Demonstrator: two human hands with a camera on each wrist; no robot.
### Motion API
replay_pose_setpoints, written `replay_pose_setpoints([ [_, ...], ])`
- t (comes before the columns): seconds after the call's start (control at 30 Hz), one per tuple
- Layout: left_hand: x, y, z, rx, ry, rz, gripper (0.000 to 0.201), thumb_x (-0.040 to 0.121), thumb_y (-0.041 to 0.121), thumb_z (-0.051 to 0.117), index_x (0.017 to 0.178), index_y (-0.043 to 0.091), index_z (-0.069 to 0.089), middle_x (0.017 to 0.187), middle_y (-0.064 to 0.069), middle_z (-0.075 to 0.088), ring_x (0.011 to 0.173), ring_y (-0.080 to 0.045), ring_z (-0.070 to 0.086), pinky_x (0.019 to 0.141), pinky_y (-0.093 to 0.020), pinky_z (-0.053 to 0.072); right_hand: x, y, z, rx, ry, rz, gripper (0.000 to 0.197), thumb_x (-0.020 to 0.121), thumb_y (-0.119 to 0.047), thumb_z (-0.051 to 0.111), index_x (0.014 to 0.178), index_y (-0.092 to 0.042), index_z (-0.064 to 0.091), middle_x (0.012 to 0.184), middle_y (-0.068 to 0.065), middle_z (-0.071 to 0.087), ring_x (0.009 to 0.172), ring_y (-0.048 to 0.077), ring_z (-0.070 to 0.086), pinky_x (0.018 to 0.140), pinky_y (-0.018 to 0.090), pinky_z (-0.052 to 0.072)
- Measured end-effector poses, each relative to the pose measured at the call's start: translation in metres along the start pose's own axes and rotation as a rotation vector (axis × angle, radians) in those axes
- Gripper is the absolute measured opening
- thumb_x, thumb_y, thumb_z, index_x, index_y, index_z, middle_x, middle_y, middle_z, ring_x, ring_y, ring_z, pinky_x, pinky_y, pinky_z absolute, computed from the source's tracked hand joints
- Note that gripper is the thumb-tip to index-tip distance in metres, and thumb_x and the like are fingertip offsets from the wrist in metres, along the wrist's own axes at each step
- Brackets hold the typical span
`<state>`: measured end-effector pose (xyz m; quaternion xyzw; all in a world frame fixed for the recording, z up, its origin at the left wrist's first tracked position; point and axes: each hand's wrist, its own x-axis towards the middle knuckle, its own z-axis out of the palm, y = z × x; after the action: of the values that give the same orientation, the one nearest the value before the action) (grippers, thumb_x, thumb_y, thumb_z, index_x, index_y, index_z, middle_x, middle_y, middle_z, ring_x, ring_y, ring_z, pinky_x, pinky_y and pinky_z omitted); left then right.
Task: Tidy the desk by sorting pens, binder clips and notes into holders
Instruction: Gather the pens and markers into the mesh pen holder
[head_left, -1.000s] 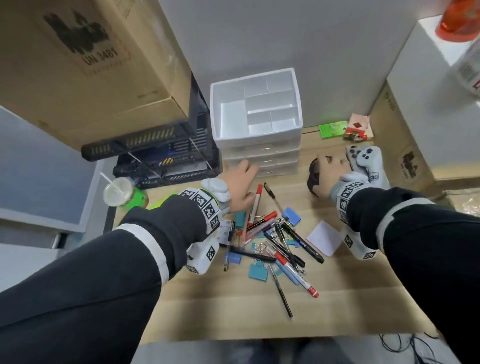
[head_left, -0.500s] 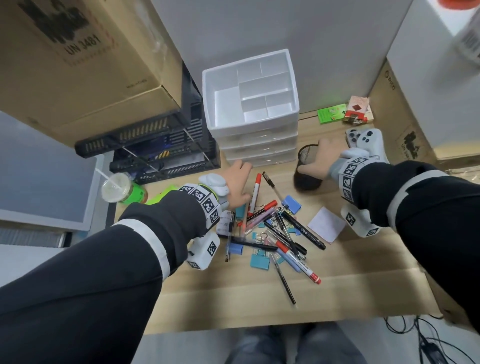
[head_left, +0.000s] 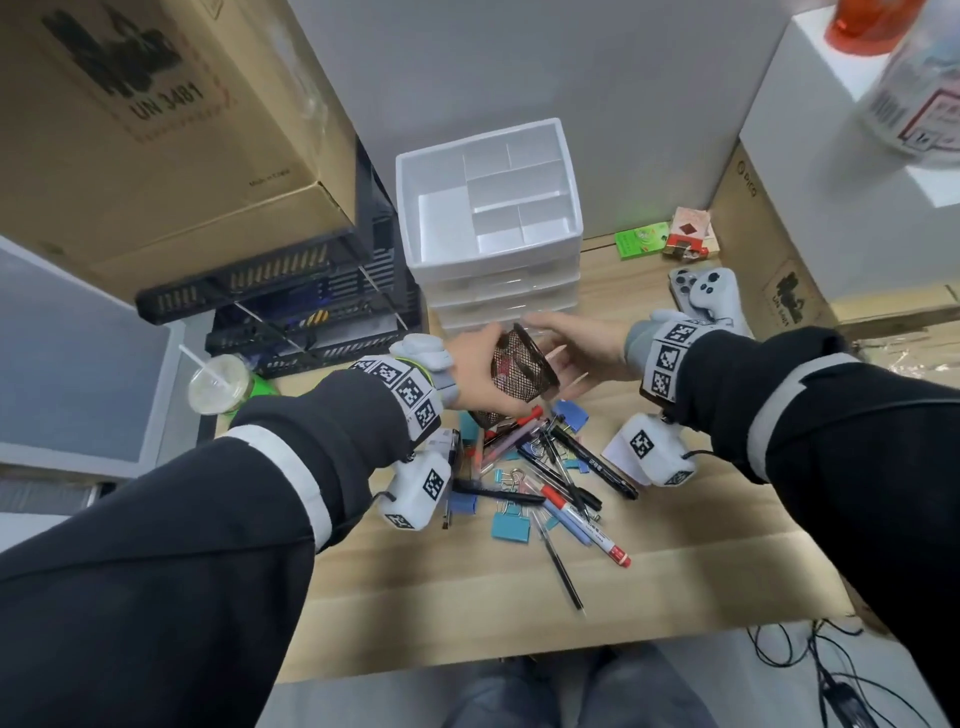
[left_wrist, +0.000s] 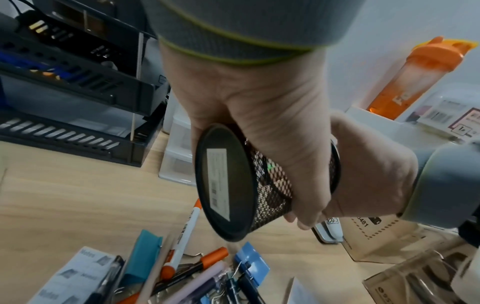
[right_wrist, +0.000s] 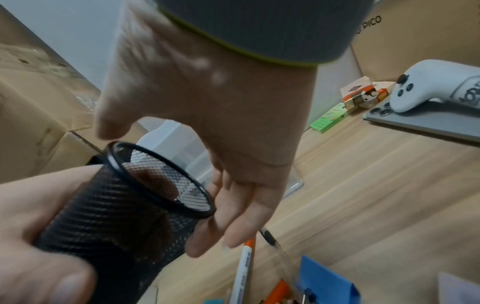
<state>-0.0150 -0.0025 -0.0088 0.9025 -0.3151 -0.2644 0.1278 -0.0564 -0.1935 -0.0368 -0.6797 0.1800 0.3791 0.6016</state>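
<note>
A black mesh pen cup hangs tilted above the desk, rim toward the right. My left hand grips its wall, and its solid labelled base faces the left wrist camera. My right hand is open; its straight fingers lie beside the rim and the thumb hovers over it. Below lies a heap of pens and markers mixed with blue binder clips. A printed notes pad sits at the heap's left. A white compartment organiser on drawers stands behind.
Black stacked trays and a lidded drink cup stand at the left. A white game controller, a green box and cardboard boxes crowd the right. Bare wooden desk lies in front of the heap.
My right hand carried the mesh cup leftward from beside the controller. My left hand rose off the pens and took hold of the cup; the right hand's fingers have opened.
</note>
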Motion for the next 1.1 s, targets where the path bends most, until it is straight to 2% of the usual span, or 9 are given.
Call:
replay_pose_setpoints([
  [0.1, -0.011, -0.011, 0.003, 0.082, -0.012, -0.033, 0.094, 0.058, 0.058, 0.086, 0.129, 0.015, 0.041, 0.098, 0.010, 0.053, 0.086, -0.013, 0.054, 0.073, -0.026, 0.044, 0.006, 0.018, -0.005, -0.092, 0.146, 0.033, 0.056, 0.093, -0.063, 0.045, 0.109, -0.011, 0.059, 0.092, 0.009, 0.072, 0.082, 0.023, 0.070, 0.078, 0.036, 0.055],
  [0.2, -0.021, -0.035, 0.016, 0.063, -0.017, -0.070, 0.090, 0.057, 0.055, 0.087, 0.126, 0.016, 0.044, 0.096, 0.009, 0.054, 0.087, -0.015, 0.057, 0.071, -0.025, 0.042, 0.019, 0.047, -0.007, -0.591, 0.361, 0.056, 0.029, 0.093, -0.032, 0.060, 0.104, -0.006, 0.066, 0.091, 0.009, 0.074, 0.086, 0.025, 0.070, 0.081, 0.036, 0.057],
  [0.33, -0.036, -0.060, 0.031, 0.119, -0.071, -0.139, 0.086, 0.057, 0.057, 0.086, 0.117, 0.014, 0.042, 0.088, 0.002, 0.061, 0.077, -0.019, 0.059, 0.064, -0.031, 0.047, 0.028, 0.083, 0.007, -1.002, 0.322, 0.193, 0.018, 0.084, -0.030, 0.069, 0.091, -0.013, 0.071, 0.085, 0.002, 0.074, 0.076, 0.019, 0.068, 0.073, 0.031, 0.058],
  [0.4, -0.041, -0.071, 0.037, 0.122, -0.096, -0.156, 0.084, 0.057, 0.057, 0.086, 0.113, 0.015, 0.041, 0.088, 0.001, 0.062, 0.077, -0.020, 0.059, 0.065, -0.031, 0.048, 0.041, 0.098, 0.018, -1.012, 0.303, 0.208, 0.020, 0.079, -0.032, 0.076, 0.084, -0.014, 0.069, 0.081, 0.001, 0.073, 0.073, 0.018, 0.068, 0.072, 0.033, 0.061],
  [0.47, -0.046, -0.077, 0.039, 0.109, -0.109, -0.157, 0.080, 0.057, 0.057, 0.086, 0.109, 0.017, 0.039, 0.086, 0.004, 0.059, 0.077, -0.019, 0.058, 0.064, -0.029, 0.044, 0.049, 0.107, 0.028, -1.035, 0.304, 0.197, 0.025, 0.074, -0.032, 0.080, 0.074, -0.014, 0.063, 0.071, 0.000, 0.068, 0.065, 0.019, 0.066, 0.062, 0.031, 0.059],
  [0.53, -0.051, -0.083, 0.041, 0.090, -0.118, -0.161, 0.080, 0.056, 0.058, 0.086, 0.108, 0.019, 0.039, 0.085, 0.007, 0.057, 0.076, -0.017, 0.057, 0.064, -0.027, 0.042, 0.053, 0.111, 0.038, -1.092, 0.302, 0.193, 0.023, 0.073, -0.031, 0.078, 0.075, -0.015, 0.062, 0.067, 0.000, 0.066, 0.060, 0.018, 0.063, 0.057, 0.029, 0.057],
  [0.77, -0.053, -0.087, 0.042, 0.092, -0.125, -0.149, 0.086, 0.056, 0.057, 0.086, 0.115, 0.016, 0.040, 0.090, 0.004, 0.060, 0.080, -0.018, 0.060, 0.064, -0.029, 0.045, 0.059, 0.116, 0.050, -0.956, 0.389, 0.141, 0.018, 0.089, -0.034, 0.043, 0.084, -0.020, 0.054, 0.075, 0.001, 0.064, 0.066, 0.019, 0.063, 0.069, 0.034, 0.057],
  [0.9, -0.053, -0.089, 0.041, 0.090, -0.096, -0.154, 0.085, 0.056, 0.055, 0.087, 0.113, 0.015, 0.038, 0.088, 0.002, 0.062, 0.078, -0.020, 0.061, 0.062, -0.030, 0.046, 0.056, 0.107, 0.061, -0.743, 0.440, 0.028, 0.009, 0.092, -0.021, 0.052, 0.084, -0.018, 0.049, 0.072, 0.003, 0.063, 0.062, 0.022, 0.063, 0.053, 0.031, 0.052],
  [1.1, -0.057, -0.095, 0.046, 0.089, -0.093, -0.149, 0.088, 0.057, 0.056, 0.087, 0.116, 0.014, 0.038, 0.091, 0.001, 0.062, 0.079, -0.019, 0.059, 0.064, -0.028, 0.043, 0.064, 0.115, 0.077, -0.807, 0.442, 0.170, 0.020, 0.084, -0.032, 0.064, 0.078, -0.013, 0.061, 0.071, 0.004, 0.067, 0.064, 0.021, 0.067, 0.068, 0.036, 0.062],
])
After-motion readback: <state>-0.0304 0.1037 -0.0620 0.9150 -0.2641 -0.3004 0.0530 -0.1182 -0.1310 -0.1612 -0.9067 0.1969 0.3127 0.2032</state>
